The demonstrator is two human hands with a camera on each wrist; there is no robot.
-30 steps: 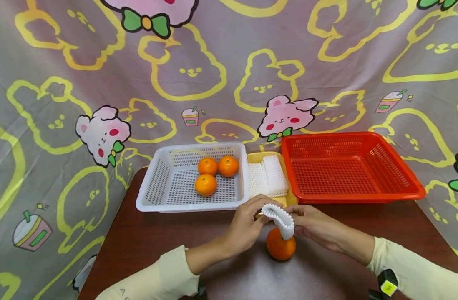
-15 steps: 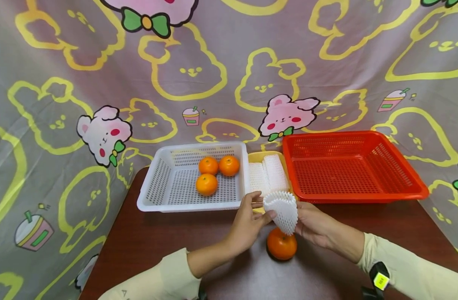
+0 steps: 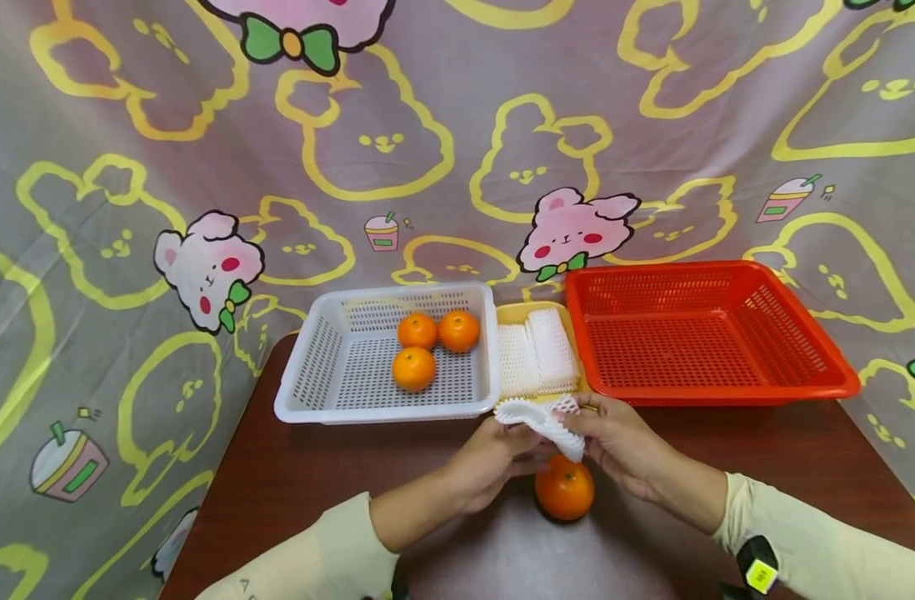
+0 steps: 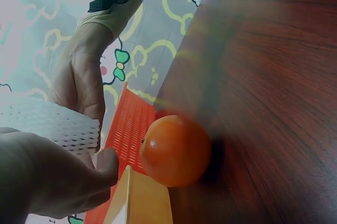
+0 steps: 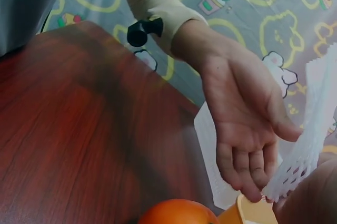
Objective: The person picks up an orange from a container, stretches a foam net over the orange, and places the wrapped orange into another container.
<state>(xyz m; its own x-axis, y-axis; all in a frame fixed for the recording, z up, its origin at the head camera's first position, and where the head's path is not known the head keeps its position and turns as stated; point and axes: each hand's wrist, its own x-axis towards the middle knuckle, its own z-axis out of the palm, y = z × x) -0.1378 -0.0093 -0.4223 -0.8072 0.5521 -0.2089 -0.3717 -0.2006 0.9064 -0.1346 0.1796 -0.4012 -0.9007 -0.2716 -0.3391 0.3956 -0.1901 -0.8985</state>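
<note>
A white foam fruit net (image 3: 542, 422) is stretched between my two hands, just above and behind a single orange (image 3: 565, 490) on the table. My left hand (image 3: 482, 469) pinches the net's left side with the thumb. On the other side my right hand (image 3: 633, 442) grips the net's right edge between thumb and fingers. In the left wrist view the net (image 4: 50, 124) looks flattened, and the orange (image 4: 176, 151) stands apart from it. The right wrist view shows the left thumb against the net (image 5: 305, 155); the right hand (image 5: 313, 195) is only partly in view there.
A white basket (image 3: 386, 415) with several oranges (image 3: 413, 369) stands at back left. Beside it a yellow tray (image 3: 536, 310) holds folded foam nets (image 3: 553, 350). A red basket (image 3: 716, 392) stands at back right. Patterned cloth (image 3: 442, 150) hangs behind the table.
The foam net turned to show its side, then tipped back so its rim faces up, lying further left. Both hands shifted their hold on it. The orange on the table stayed put.
</note>
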